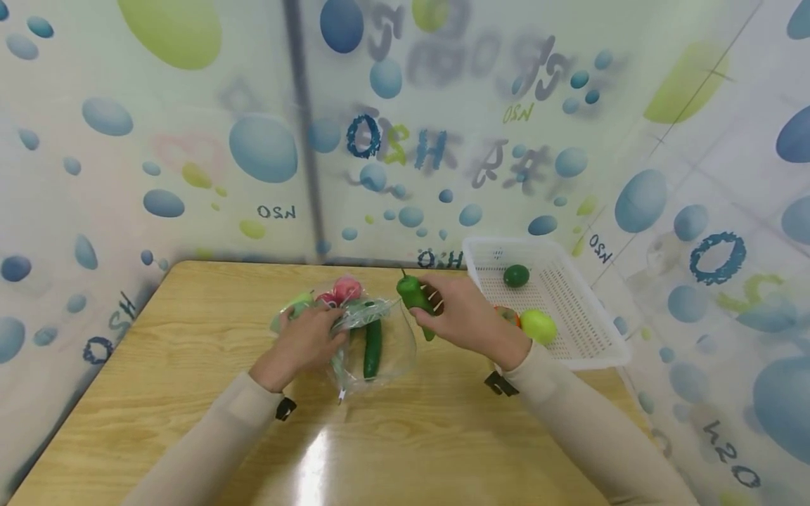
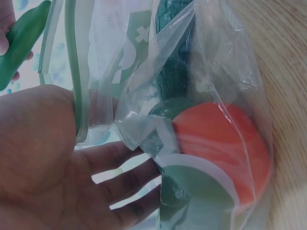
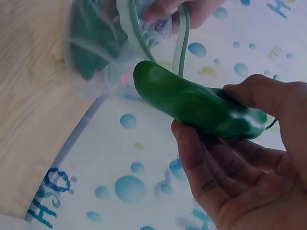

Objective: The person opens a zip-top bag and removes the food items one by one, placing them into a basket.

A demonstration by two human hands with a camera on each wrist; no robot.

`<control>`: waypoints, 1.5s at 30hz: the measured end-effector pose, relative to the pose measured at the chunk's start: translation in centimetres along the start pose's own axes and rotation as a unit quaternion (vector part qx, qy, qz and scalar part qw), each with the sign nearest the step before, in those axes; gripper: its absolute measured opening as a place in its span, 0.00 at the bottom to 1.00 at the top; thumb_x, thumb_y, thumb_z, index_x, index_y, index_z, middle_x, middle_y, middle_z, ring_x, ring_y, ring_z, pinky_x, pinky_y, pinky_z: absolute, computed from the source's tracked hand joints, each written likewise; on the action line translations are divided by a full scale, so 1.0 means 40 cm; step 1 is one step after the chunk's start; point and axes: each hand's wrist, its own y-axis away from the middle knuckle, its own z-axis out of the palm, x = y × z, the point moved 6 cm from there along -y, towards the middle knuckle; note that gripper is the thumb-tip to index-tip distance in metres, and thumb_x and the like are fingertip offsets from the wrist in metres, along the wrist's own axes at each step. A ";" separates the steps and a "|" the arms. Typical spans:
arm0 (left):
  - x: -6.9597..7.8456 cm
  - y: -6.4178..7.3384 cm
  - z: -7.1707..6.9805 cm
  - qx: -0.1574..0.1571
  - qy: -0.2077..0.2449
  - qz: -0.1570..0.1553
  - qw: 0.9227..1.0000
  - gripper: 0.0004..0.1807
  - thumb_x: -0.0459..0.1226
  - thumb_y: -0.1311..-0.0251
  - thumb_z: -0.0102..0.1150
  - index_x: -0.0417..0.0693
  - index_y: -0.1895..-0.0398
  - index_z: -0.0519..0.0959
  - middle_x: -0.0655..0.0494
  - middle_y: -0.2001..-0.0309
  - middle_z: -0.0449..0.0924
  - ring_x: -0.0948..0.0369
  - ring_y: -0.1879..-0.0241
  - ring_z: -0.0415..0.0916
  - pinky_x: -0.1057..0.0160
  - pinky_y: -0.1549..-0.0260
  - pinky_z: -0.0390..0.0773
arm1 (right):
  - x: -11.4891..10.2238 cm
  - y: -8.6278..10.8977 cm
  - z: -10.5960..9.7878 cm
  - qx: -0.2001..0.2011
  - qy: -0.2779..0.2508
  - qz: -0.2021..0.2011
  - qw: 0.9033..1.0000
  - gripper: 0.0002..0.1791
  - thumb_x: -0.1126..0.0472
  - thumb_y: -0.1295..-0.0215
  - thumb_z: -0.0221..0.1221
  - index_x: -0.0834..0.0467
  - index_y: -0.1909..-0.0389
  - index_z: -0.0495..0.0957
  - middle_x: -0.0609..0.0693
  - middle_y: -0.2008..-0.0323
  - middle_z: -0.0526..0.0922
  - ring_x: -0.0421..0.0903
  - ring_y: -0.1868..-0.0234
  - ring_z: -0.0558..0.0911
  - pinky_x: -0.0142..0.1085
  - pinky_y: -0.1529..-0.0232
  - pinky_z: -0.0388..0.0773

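My right hand (image 1: 465, 313) holds a green pepper (image 1: 413, 292) between thumb and fingers, above the table and just right of the bag. In the right wrist view, the glossy pepper (image 3: 192, 100) lies across the fingers, its thin stem toward the palm. A clear zip bag (image 1: 397, 344) lies on the table. My left hand (image 1: 306, 344) grips the bag's edge; in the left wrist view the thumb passes behind the green zip strip (image 2: 74, 62), other fingers outside. Within the bag show a cucumber (image 1: 373, 349), a pinkish-red round piece (image 1: 346, 289) and other green pieces.
To the right stands a white perforated basket (image 1: 585, 309) holding a dark green oval fruit (image 1: 516, 275), a yellow-green apple (image 1: 538, 327) and a red-and-green piece (image 1: 508, 315) partly hidden by my right hand. A patterned curtain (image 1: 392, 211) hangs behind the wooden table (image 1: 209, 316).
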 end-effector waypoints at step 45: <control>-0.011 -0.001 0.007 -0.005 0.004 -0.004 1.000 0.28 0.46 0.16 0.63 0.45 0.20 0.82 0.38 0.24 0.85 0.35 0.22 0.79 0.12 0.18 0.52 | 0.508 -0.059 -0.123 -0.087 0.068 0.263 0.959 0.40 0.47 0.18 0.69 0.77 0.25 0.75 0.70 0.42 0.90 0.55 0.54 0.91 0.45 0.49 0.92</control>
